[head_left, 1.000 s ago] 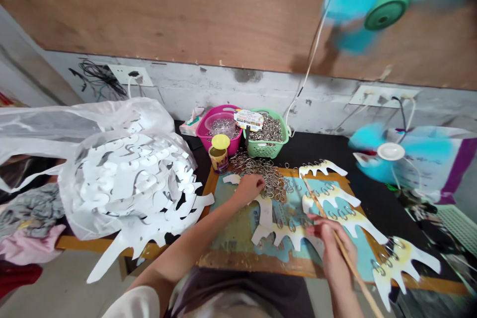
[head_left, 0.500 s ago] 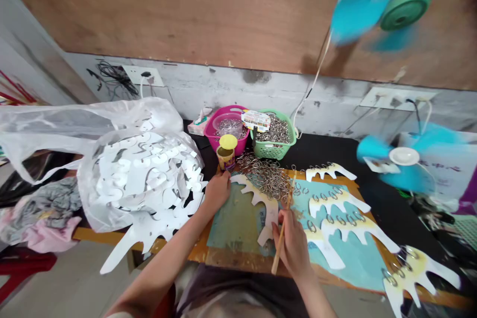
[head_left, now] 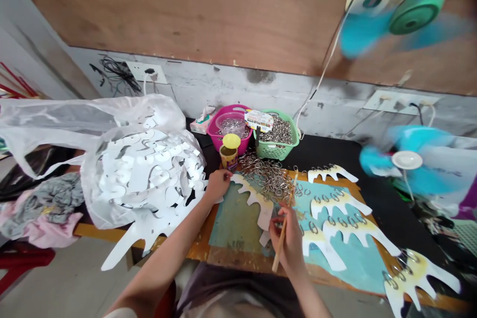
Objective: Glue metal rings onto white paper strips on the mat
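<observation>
1. The left arm reaches diagonally up from the lower left, and the left hand (head_left: 218, 185) sits palm down with its fingers loosely bunched. The fingertips are at the left end of a white paper cutout (head_left: 255, 199). They touch it or lie just beside it, but I cannot tell whether they grip it.
2. The right forearm rises from the bottom edge with the wrist bent. The right hand (head_left: 288, 243) pinches a thin wooden stick (head_left: 283, 231) between thumb and fingers, and the stick tilts with its tip up, near a heap of metal rings (head_left: 266, 176).
3. The cutout lies across a teal mat (head_left: 233, 226) on a wooden board (head_left: 238, 258), between the two hands and just below the rings.
4. To the right, ringed cutouts (head_left: 341, 203) lie on the mat and overhang the black worktop (head_left: 328, 151).
5. Farther off stand a green basket of rings (head_left: 278, 148) and a pink tub (head_left: 228, 131). To the left, a plastic bag (head_left: 141, 179) holds white cutout scraps.
</observation>
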